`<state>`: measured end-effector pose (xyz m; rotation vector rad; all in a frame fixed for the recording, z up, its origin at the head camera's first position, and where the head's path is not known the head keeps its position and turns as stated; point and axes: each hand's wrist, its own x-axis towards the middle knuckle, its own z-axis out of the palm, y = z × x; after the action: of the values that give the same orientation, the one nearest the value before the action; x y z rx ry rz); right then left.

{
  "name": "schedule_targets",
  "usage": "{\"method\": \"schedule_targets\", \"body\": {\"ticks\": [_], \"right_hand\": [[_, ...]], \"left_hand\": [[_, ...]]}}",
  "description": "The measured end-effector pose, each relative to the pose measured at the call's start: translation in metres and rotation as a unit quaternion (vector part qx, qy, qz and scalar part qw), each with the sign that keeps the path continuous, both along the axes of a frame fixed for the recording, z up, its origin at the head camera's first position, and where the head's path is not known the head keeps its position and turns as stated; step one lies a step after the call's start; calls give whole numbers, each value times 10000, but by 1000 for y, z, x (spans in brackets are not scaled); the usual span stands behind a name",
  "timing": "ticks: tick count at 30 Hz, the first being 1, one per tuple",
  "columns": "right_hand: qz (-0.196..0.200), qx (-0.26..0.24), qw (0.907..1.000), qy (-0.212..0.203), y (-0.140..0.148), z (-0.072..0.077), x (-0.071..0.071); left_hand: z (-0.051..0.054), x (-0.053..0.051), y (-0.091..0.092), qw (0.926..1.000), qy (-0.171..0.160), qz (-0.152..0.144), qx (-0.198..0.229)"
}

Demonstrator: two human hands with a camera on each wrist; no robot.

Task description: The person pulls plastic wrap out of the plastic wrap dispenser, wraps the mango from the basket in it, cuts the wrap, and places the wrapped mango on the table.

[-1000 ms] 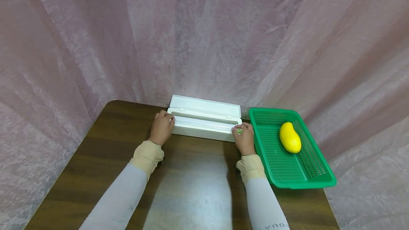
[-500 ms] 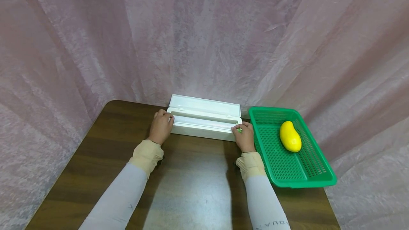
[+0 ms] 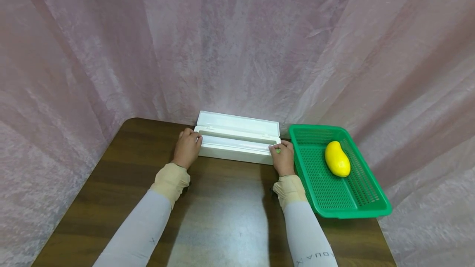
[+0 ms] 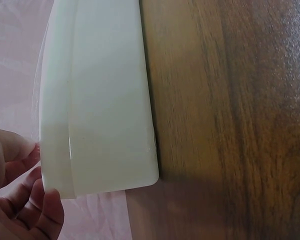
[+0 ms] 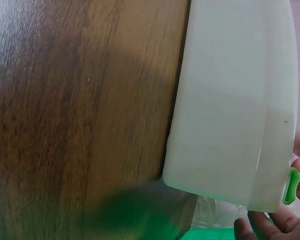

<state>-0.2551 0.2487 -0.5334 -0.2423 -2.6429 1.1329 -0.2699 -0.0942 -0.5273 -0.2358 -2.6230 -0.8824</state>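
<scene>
A long white box (image 3: 235, 152) lies at the table's back edge, its lid (image 3: 239, 122) raised behind it. A glossy strip of clear film (image 3: 235, 142) spans its opening. At the box's left end, my left hand (image 3: 187, 148) pinches the film between thumb and finger; other fingertips rest by the corner (image 4: 52, 195). The film's edge (image 4: 36, 95) stands out past the box. My right hand (image 3: 283, 159) has curled fingers at the right end, pinching the film there, beside a small green slider (image 5: 291, 186). The right fingertips' grip is partly hidden.
A green basket (image 3: 308, 188) stands close to the right of my right hand, with a yellow mango (image 3: 337, 159) inside. A pink curtain (image 3: 237, 44) hangs behind the brown wooden table (image 3: 222, 217).
My right hand has shifted very slightly to the left. The left hand, the box and the basket look the same as before.
</scene>
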Motion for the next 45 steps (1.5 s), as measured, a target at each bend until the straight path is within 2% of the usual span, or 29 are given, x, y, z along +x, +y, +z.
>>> {"method": "schedule_targets", "body": {"ticks": [7, 14, 21, 34, 45], "right_hand": [[89, 164, 9998, -39, 1, 0, -1], [299, -158, 9987, -371, 2, 6, 1], [454, -175, 9975, -512, 3, 10, 1], [194, -30, 9995, -261, -1, 14, 4], [121, 378, 9992, 109, 0, 14, 6]], "left_hand": [[-1, -2, -2, 9999, -142, 5, -51], [1, -2, -4, 9998, -174, 26, 14], [2, -3, -4, 9998, -201, 20, 29], [2, -7, -5, 9999, 81, -107, -60], [5, -5, -4, 9997, 8, -192, -123]]}}
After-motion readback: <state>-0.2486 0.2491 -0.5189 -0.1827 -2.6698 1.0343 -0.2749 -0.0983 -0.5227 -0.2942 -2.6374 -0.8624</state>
